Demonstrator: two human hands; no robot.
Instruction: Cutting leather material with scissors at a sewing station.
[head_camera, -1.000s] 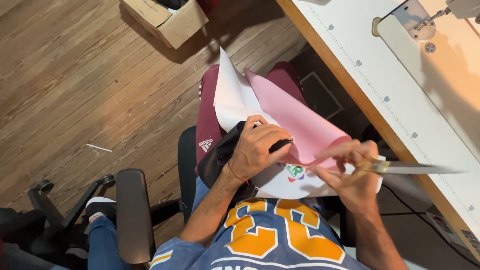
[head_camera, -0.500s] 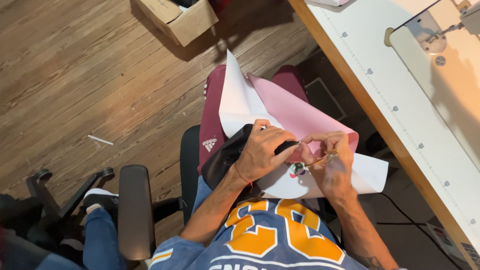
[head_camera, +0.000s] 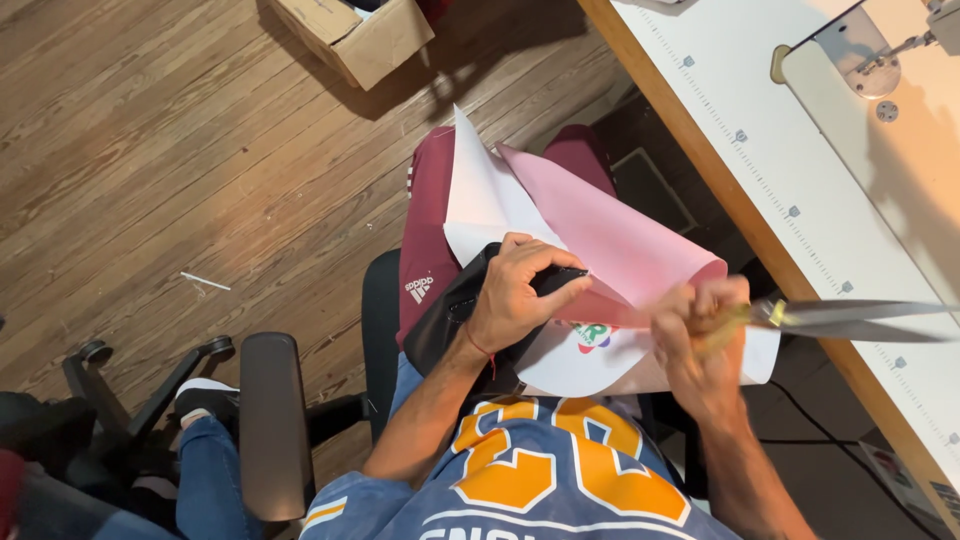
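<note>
Since half a second ago, your right hand (head_camera: 703, 335) has swung out from the middle of the sheet toward its right edge, and the long steel scissors (head_camera: 850, 320) are back in view, blades pointing right over the table edge. Motion blur covers that hand; its fingers are clenched on the scissors' yellowish handles, and the blades look nearly together, though the blur leaves that uncertain.

Nearest to you: the blue jersey with orange numerals (head_camera: 530, 480). Just above it, your left hand (head_camera: 518, 295) lies fingers spread and curled, pressing down on a black fabric piece (head_camera: 450, 320) in your lap and touching the lower edge of the curled sheet.

The large glossy sheet, pink on one face and white on the other (head_camera: 600, 235), rests across your lap between both hands. It is rolled over so the pink face arches up; the white face shows at the upper left corner and along the bottom, where a small coloured print sits.

Under the sheet: maroon garment (head_camera: 425, 225) draped over the black chair.

Left of you: a padded black armrest (head_camera: 268, 420), and beyond it another person's blue-jeaned leg (head_camera: 205, 470).

Far: brown plank floor (head_camera: 150, 150), an open cardboard box (head_camera: 355, 35) at top, and to the right a white worktable with a wooden edge (head_camera: 740, 160).
</note>
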